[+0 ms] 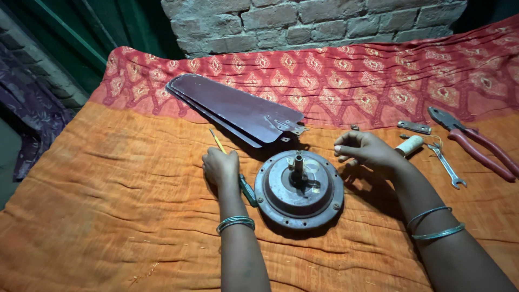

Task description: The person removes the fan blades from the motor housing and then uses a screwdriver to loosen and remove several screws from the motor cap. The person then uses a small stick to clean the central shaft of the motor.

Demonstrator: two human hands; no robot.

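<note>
left hand [220,167]: clenched on screwdriver [233,165] | right hand [363,150]: fingers curled, pinch contents cannot be told | fan motor [299,189]: best steadied while screws are worked

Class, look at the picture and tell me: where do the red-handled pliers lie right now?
In the head view the red-handled pliers lie at the far right of the orange cloth, just right of the spanner and beyond the right hand.
</note>
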